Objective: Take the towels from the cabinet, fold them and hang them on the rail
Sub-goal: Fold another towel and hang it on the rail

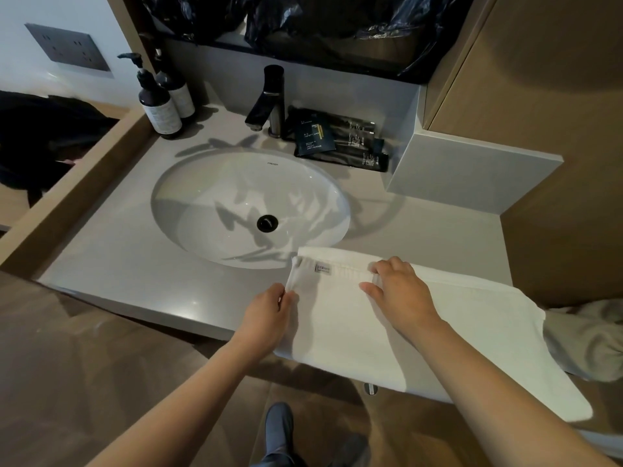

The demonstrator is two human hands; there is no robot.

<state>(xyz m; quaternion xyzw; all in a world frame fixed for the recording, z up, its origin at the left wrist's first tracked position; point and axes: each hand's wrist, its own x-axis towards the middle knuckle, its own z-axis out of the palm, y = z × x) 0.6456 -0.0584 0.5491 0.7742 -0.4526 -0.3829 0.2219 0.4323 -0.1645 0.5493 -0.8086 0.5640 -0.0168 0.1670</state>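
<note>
Head view: I am looking down at a white towel (455,332) spread on the front right corner of the countertop (118,257).
Towel axis: its long side runs from just beside the basin (188,183) down to my right. The far end overhangs the counter's front edge and points toward the floor.
Towel hem: the hemmed short end faces the basin, with a small sewn label (323,267) on it.
Left hand (269,318): thumb and fingers are closed on the towel's left edge, near the hem corner.
Right hand (401,291): it lies on top of the towel with the fingers bent at the hem and the thumb out to the left. A ridge of cloth is nipped between them.
Second cloth: a crumpled pale towel (586,338) lies just beyond the white one, at the right edge.
Basin surroundings: a dark faucet (269,99) stands behind the basin and two pump bottles (158,102) stand to its left. Dark sachets (337,139) lie to the faucet's right.
Below: one shoe (278,426) on the wood floor.
</note>
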